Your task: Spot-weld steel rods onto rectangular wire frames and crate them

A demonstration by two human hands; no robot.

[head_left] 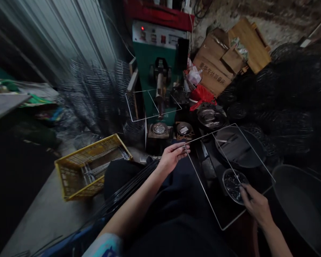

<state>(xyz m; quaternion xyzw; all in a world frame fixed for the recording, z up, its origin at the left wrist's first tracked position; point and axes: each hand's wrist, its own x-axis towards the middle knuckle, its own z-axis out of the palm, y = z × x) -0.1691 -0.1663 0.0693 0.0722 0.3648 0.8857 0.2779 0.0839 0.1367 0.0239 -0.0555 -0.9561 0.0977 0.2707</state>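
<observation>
My left hand (175, 154) is closed on the near-left corner of a thin rectangular wire frame (203, 187), which is held tilted above my lap. On the right side, my right hand (257, 203) pinches the cross wire (226, 157) of this frame, close to its lower end. Beneath that hand sits a round bowl (231, 191) of small shiny metal pieces. A second wire frame (147, 117) of similar shape is at the front of a green machine (146, 75) with a red top and a lit red lamp. What supports it is hard to make out.
A yellow plastic crate (96, 147) with metal rods stands on the floor at left. Small dishes (159, 128) sit below the machine. Dark round pans (241, 146) and a large basin (300, 203) are at right. Behind are a cardboard box (212, 67) and stacked wire goods (96, 89).
</observation>
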